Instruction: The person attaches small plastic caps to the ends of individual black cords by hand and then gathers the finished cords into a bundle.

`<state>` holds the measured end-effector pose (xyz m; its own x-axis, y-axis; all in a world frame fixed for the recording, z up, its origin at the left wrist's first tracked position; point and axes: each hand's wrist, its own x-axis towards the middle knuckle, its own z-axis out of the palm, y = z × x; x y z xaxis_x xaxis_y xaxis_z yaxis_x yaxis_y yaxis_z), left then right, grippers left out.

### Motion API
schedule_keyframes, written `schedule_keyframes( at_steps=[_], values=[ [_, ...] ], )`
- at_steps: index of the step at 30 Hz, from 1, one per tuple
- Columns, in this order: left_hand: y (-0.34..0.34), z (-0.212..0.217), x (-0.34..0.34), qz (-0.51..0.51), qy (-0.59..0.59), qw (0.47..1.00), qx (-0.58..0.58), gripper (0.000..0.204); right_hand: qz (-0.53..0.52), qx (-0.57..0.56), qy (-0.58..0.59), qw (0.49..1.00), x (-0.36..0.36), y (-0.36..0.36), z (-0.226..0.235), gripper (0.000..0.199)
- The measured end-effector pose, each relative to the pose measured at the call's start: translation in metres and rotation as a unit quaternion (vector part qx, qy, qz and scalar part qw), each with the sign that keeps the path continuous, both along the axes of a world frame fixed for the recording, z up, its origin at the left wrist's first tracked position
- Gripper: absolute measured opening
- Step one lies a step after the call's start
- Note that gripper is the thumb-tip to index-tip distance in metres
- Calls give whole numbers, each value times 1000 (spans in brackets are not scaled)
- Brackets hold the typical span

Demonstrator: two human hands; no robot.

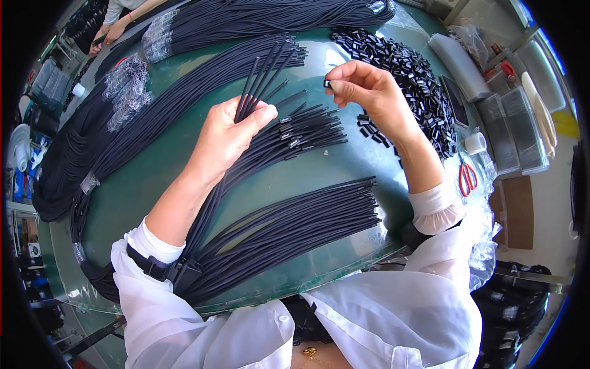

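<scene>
Several black cables [263, 79] stand up out of my left hand [228, 132], which is closed around them with their ends fanned above the thumb. To the right of those ends, my right hand [373, 92] pinches a small black sleeve [327, 83] between thumb and fingertips, apart from the cables. Under and beside my left hand lies a bundle of black cables [316, 132]; some near its ends carry small black sleeves [289, 130]. Behind my right hand spreads a large heap of small black sleeves [399, 64]. Nearer me rests another cable bundle [295, 230].
Long cable bundles with clear wrap [126, 92] curve along the left and back of the green table [166, 157]. Red-handled pliers [467, 178], a white roll [475, 143] and clear plastic boxes [519, 126] are at the right. A co-worker's hands [110, 31] show at the far left.
</scene>
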<state>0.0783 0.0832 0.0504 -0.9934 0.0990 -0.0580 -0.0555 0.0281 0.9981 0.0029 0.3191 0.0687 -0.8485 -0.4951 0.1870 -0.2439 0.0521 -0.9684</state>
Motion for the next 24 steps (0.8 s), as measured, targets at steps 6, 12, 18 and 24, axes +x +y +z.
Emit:
schedule_keyframes(
  at_steps=[6,12,18,24],
  values=[
    [6,1,3,4,52,998,-40,15,22,-14,-31,999,17,-7,-2,12],
    [4,-1,3,-11,108,990,-88,15,-20,48,49,997,26,-12,-1,12],
    [9,-3,6,-40,122,988,-81,16,13,79,49,996,36,-20,-4,12],
    [9,11,11,-116,-53,992,11,24,85,51,41,994,49,-33,-1,17]
  ],
)
